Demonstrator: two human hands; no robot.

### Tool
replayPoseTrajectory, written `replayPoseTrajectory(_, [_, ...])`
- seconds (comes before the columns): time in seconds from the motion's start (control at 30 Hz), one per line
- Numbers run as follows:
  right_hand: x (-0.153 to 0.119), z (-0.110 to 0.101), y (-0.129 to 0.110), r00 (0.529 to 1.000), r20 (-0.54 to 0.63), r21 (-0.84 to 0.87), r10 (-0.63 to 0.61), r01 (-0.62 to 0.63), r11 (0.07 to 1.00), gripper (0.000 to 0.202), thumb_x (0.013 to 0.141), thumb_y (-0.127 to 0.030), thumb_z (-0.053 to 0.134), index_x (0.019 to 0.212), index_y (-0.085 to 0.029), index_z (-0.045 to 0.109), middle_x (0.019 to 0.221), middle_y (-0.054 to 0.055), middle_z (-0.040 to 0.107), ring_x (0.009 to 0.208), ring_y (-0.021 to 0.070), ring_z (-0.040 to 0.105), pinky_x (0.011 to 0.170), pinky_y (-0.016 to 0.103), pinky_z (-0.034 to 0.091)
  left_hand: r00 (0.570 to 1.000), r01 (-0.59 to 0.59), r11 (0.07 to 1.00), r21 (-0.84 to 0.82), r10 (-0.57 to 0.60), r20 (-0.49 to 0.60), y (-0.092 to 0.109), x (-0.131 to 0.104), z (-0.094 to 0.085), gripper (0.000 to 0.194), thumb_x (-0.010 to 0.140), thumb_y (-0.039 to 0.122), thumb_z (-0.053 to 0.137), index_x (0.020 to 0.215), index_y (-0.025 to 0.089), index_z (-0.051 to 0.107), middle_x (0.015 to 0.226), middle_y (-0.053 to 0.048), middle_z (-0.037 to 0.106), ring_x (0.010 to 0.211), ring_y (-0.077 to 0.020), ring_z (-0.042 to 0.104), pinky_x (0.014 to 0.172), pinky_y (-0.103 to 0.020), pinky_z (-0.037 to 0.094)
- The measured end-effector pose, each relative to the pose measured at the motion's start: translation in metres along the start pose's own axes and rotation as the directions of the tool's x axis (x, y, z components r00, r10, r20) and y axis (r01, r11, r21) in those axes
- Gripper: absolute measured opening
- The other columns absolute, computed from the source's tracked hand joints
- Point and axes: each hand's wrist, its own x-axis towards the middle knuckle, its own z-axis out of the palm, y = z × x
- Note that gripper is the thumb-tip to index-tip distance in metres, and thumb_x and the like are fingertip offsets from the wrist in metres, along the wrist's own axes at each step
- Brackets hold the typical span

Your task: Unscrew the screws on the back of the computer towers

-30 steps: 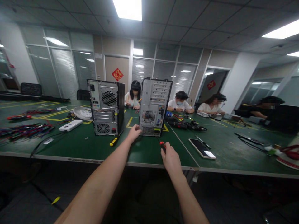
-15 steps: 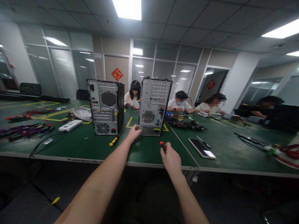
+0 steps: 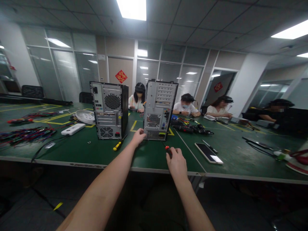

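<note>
A computer case (image 3: 152, 96) stands upright in front of me, its metal back panel with ports and vents facing my way. My left hand (image 3: 139, 137) is closed against the lower left edge of that case, holding it. Below the case's right corner, my right hand (image 3: 177, 161) grips a red and black screwdriver (image 3: 167, 148), whose shaft points up toward the bottom edge. Whether the tip touches the case I cannot tell. To the left stands a second computer case (image 3: 100, 96), also with its back turned to me. A yellow and black screwdriver (image 3: 117, 146) lies before it.
On the green table (image 3: 154, 157), a phone (image 3: 209, 153) lies right of my right hand. Bundled cables (image 3: 29, 134), a white device (image 3: 73, 129) and a white basket (image 3: 84, 116) lie left. Black cables (image 3: 192, 129) lie behind the phone. Several people sit across the table.
The view has shifted very slightly. Fingers of my right hand have moved a little on the screwdriver handle; my left hand and the cases stay put.
</note>
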Motion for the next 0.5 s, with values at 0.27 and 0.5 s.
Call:
replayPoseTrajectory(0.27, [0.000, 0.003, 0.003, 1.000, -0.010, -0.058, 0.010, -0.011, 0.998, 0.023, 0.105, -0.028, 0.051, 0.124, -0.020, 0.061, 0.111, 0.009, 0.057, 0.091, 0.0193, 0.068, 0.074, 0.027, 0.047, 1.000, -0.027, 0.999, -0.019, 0.027, -0.012, -0.010, 0.008, 0.002, 0.016, 0.065, 0.012, 0.064, 0.077, 0.020, 0.056, 0.069, 0.004, 0.056, 0.068, -0.0141, 0.053, 0.067, -0.026, 0.040])
replayPoseTrajectory(0.5, [0.001, 0.003, 0.001, 0.998, 0.039, -0.038, 0.040, -0.038, 0.999, 0.023, 0.102, -0.019, 0.052, 0.124, -0.017, 0.053, 0.113, 0.010, 0.056, 0.090, 0.0191, 0.069, 0.072, 0.026, 0.047, 1.000, -0.023, 1.000, 0.002, 0.024, -0.010, -0.011, 0.007, 0.002, 0.015, 0.067, 0.014, 0.063, 0.079, 0.020, 0.056, 0.070, 0.004, 0.056, 0.068, -0.0141, 0.052, 0.067, -0.027, 0.039])
